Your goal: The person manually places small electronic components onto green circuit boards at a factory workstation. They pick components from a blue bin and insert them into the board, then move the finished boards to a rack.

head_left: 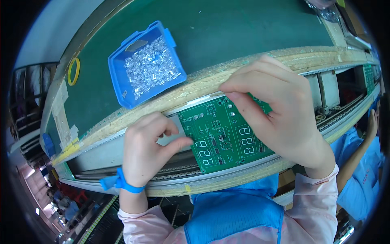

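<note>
Head view shows the green circuit board [231, 140] lying across the chain conveyor [170, 177], directly before the person. By my judgement it is only partly filled: a few clear, shiny parts [196, 116] stand near its twelve o'clock edge and some dark components sit lower down, while several printed circles and the white digit outlines [205, 153] look bare. Many loose clear pieces [150, 67] lie in the blue tray [118, 79] on the green surface [243, 28], at about half past ten from the board.

The left hand [144, 142] is at nine o'clock, its grip narrow: fingers curled, thumb tip at the board's near edge, a gap between with nothing visible in it. The right hand [280, 110] lies over the board from two o'clock, thumb and forefinger tips nearly meeting above its twelve o'clock edge; whether they pinch a tiny part, I cannot tell.

That hand hides much of the board's upper three o'clock side, so how full it is there stays unclear. The smallest seats are too fine to count. A co-worker in blue [357, 179], at about half past three, is cut off by the dark fisheye rim.
</note>
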The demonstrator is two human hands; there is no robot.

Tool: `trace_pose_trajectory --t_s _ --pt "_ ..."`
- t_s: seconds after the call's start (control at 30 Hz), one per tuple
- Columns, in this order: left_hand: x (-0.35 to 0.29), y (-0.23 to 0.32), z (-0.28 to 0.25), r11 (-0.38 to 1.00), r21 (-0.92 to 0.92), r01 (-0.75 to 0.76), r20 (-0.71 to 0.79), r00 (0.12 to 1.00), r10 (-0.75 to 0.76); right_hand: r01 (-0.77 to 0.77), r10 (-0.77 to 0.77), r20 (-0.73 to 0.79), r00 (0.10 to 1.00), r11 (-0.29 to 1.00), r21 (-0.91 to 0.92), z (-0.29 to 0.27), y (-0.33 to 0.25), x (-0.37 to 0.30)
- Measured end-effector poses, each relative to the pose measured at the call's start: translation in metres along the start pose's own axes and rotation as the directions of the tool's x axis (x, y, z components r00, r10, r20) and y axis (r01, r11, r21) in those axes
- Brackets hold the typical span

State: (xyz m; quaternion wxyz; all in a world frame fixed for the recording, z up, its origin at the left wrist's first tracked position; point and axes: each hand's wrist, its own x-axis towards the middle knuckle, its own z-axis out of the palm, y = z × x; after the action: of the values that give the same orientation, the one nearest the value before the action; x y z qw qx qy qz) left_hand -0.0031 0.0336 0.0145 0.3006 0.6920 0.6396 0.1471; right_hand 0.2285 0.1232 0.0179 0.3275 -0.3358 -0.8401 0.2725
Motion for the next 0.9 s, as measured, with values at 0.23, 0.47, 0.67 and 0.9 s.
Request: trace_pose_trajectory --t_s 0.23,0.47,0.67,0.9 --pt "-0.005 -0.003 0.021 0.978 0.119 -0.173 -0.045 0.983 0.180 -0.148 0.123 0.159 0.980 0.977 0.156 -0.007 -0.014 0.005" --pt "0.020 -0.006 -0.046 0.816 0.435 -0.382 -0.089 0.883 0.461 -0.181 0.189 0.248 0.950 0.982 -0.053 -0.010 -0.024 0.000" --pt "0.071 -0.041 -0.035 0.800 0.408 -0.439 -0.293 0.767 0.571 -0.148 0.198 0.328 0.924 0.974 -0.174 -0.004 -0.008 -0.006" --pt "0.071 -0.027 -0.019 0.808 0.386 -0.446 -0.317 0.758 0.570 -0.171 0.218 0.261 0.940 0.967 -0.190 -0.002 -0.015 -0.002"
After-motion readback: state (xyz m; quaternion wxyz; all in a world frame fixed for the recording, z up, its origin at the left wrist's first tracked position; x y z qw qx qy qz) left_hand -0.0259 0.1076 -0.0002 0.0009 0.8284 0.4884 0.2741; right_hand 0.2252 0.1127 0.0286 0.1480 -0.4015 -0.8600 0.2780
